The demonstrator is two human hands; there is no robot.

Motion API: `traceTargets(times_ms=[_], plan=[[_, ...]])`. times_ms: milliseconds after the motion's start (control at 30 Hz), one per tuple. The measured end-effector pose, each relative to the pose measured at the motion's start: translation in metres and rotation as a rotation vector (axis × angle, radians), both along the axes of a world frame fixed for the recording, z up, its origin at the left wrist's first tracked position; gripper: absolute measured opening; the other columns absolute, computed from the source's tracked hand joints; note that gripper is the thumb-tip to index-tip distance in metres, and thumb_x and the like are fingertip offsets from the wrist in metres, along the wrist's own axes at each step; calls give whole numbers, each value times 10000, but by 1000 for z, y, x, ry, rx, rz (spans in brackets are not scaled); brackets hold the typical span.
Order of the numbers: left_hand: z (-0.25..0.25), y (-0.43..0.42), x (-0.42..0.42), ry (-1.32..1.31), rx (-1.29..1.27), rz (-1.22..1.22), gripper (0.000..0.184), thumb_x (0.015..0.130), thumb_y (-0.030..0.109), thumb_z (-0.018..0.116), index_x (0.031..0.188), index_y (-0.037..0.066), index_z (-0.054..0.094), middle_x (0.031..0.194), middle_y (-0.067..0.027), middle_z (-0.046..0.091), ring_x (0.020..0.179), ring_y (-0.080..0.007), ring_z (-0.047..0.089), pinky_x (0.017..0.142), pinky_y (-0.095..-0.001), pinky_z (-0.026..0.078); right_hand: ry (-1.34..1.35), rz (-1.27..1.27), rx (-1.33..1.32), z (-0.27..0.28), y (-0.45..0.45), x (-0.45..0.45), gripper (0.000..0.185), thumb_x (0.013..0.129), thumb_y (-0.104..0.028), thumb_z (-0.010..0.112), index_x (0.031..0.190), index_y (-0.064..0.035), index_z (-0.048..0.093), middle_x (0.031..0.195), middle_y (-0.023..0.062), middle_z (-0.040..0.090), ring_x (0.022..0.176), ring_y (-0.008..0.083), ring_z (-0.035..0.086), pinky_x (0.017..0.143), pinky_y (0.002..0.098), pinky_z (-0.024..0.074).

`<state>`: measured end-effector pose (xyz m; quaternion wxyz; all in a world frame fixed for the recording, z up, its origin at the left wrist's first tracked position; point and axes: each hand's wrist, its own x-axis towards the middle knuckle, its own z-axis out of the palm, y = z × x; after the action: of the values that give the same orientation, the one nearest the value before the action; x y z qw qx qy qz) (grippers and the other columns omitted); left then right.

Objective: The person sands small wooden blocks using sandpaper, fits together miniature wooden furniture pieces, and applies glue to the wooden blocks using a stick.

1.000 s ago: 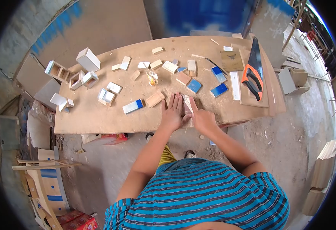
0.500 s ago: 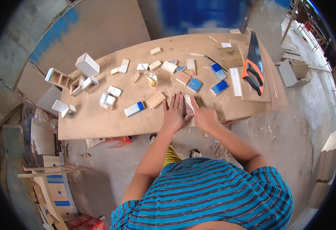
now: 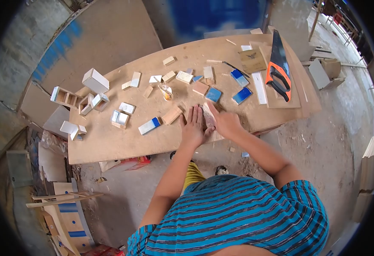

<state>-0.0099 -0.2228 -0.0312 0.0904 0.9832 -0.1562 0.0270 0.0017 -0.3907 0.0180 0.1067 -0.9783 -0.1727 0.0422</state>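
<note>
My left hand lies flat near the front edge of the wooden table, its fingers stretched out and pressing on a brownish sheet that looks like sandpaper. Right beside it, my right hand is closed on a narrow pale wood strip, with the index finger laid along it. The strip rests against the sheet; its lower part is hidden by the hand. Just left of my fingers sits a bare wood block, and beyond it a white block with a blue end.
A handsaw with an orange handle lies on boards at the right. A small cup stands mid-table among several blue, white and bare blocks. Small box-like wooden pieces stand at the left. A blue block lies right of my hands.
My right hand with the wood strip has shifted slightly away from my body along the sheet. The left hand stays flat in place. The whole view has tilted a little.
</note>
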Motion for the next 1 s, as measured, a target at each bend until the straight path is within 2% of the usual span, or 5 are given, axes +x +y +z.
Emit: traceTargets(times_ms=[300,600,700,833,1000], plan=[[0,2,1,-2,56,4,952,856,623,523,1510,6,213,1597,-125,182,1475,-283,166,1143,-584,109,-183,-141,78,2,13,-8,675,868,-197,596,1481,-112,328,1079,221,584,1018,373,567,870,467,476],[2,-1,0,0,7,23,951,842,609,547,1507,9,230,1590,-127,209,1473,-274,178,1140,-586,125,226,-361,485,-7,-12,6,853,680,-426,785,1400,-109,455,1102,217,638,1013,370,634,842,452,516],[12,0,0,98,60,18,950,844,612,542,1510,13,224,1590,-123,211,1475,-270,172,1143,-582,122,58,-329,326,-20,-8,2,923,572,-432,850,1356,-84,507,1071,198,668,1012,348,644,850,430,518],[4,1,-1,-18,-67,23,951,832,611,556,1501,9,250,1587,-119,220,1472,-270,185,1147,-573,125,24,-325,186,7,-12,-1,648,587,-422,854,1056,-27,647,1023,173,660,963,334,649,808,434,522],[-2,0,0,-29,-11,25,970,816,625,567,1497,7,260,1588,-116,218,1470,-267,189,1147,-576,126,-284,-213,153,-1,-15,-8,492,697,-408,793,981,-43,625,953,151,634,870,333,657,738,442,529]])
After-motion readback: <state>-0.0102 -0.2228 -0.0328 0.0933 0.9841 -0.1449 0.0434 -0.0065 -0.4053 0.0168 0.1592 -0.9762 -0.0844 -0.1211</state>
